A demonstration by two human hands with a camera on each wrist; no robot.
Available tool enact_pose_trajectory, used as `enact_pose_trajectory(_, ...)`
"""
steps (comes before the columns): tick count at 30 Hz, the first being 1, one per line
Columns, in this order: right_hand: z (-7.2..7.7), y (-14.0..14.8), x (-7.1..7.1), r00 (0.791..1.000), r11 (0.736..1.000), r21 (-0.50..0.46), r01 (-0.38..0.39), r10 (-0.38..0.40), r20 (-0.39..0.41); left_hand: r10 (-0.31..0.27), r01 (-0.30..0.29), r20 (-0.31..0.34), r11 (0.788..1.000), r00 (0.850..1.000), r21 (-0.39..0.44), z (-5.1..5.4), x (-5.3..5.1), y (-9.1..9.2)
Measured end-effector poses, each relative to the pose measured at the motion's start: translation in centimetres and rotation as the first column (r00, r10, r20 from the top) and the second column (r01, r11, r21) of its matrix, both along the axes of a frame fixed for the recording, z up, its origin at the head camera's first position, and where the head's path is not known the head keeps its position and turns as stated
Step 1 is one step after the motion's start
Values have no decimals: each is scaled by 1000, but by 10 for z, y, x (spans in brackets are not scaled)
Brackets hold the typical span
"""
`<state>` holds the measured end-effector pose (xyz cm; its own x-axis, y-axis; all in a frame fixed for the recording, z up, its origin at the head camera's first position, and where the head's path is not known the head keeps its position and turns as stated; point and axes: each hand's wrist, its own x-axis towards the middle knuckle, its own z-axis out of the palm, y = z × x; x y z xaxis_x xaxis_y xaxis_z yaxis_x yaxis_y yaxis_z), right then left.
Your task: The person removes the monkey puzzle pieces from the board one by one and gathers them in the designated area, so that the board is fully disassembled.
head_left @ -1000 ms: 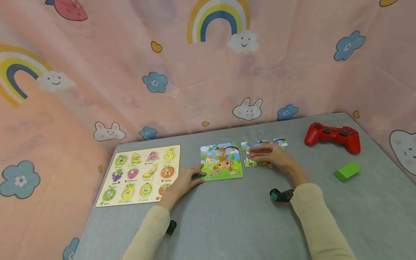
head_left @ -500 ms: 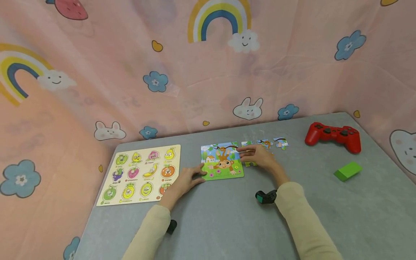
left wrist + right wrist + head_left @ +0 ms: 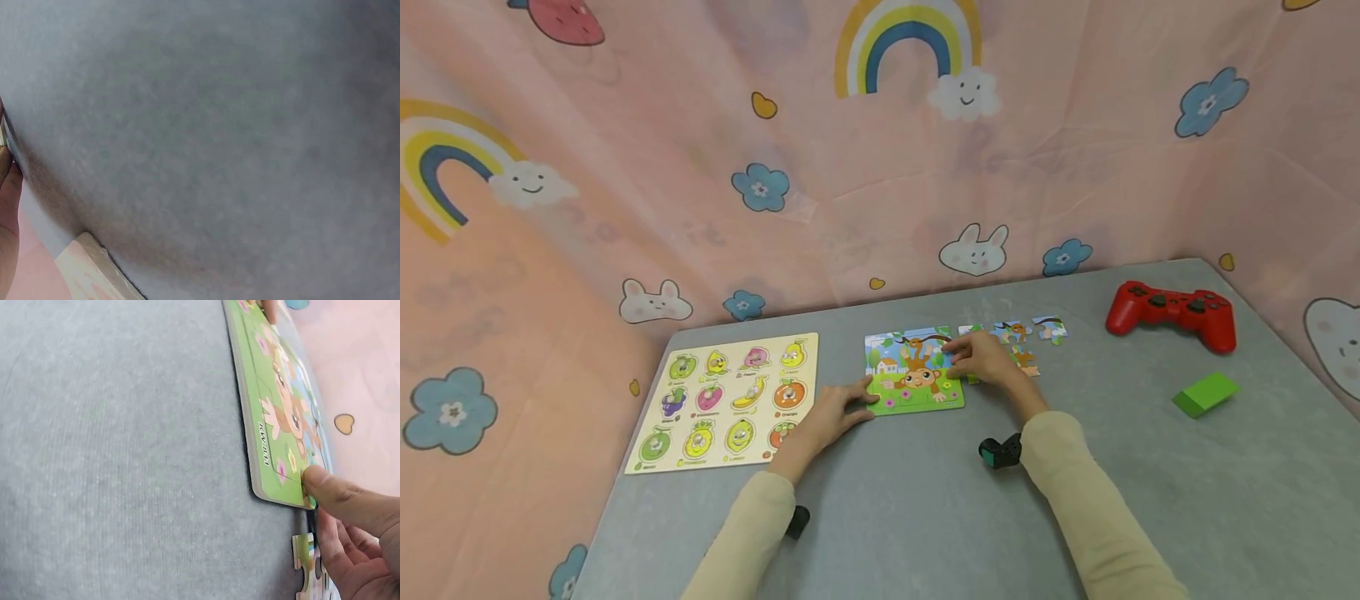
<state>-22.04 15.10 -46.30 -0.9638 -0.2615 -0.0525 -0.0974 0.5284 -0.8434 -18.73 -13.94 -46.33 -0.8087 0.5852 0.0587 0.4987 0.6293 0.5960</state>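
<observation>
A square monkey jigsaw puzzle (image 3: 917, 392) lies flat on the grey table. My left hand (image 3: 833, 412) holds it at its left edge, fingertips against the rim. At the opposite edge is my right hand (image 3: 988, 360). In the right wrist view, its thumb (image 3: 319, 478) rests on the puzzle's green corner while the other fingers bend in beside the edge. Loose jigsaw pieces (image 3: 1012, 332) with a matching monkey picture lie just right of the puzzle, partly hidden by my right hand. The left wrist view shows mostly table, with bits of my left hand (image 3: 7, 219) at its edge.
To the left lies a cream fruit board (image 3: 726, 412), its lower right corner close to my left forearm. A red game controller (image 3: 1172, 312) sits at the far right, with a green block (image 3: 1206, 394) nearer. A patterned pink cloth (image 3: 865, 200) hangs behind the table.
My right hand has moved left from over the loose pieces to the puzzle's right edge, uncovering some pieces. The left hand stays at the left edge.
</observation>
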Motion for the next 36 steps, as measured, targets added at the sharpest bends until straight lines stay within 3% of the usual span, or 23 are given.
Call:
enact_pose_trajectory(7, 3, -4, -3, 1000, 996, 87, -12, 12, -4, 4, -4, 2, 1000, 1000, 1, 1, 0, 0)
enact_pose_trajectory(22, 6, -9, -3, 1000, 989, 149, 17, -20, 19, 8, -8, 20, 1000, 1000, 7, 0, 0, 0)
enact_pose_trajectory(36, 4, -7, -2, 998, 993, 109, -36, 41, -48, 1, -1, 1, 1000, 1000, 12, 0, 0, 0)
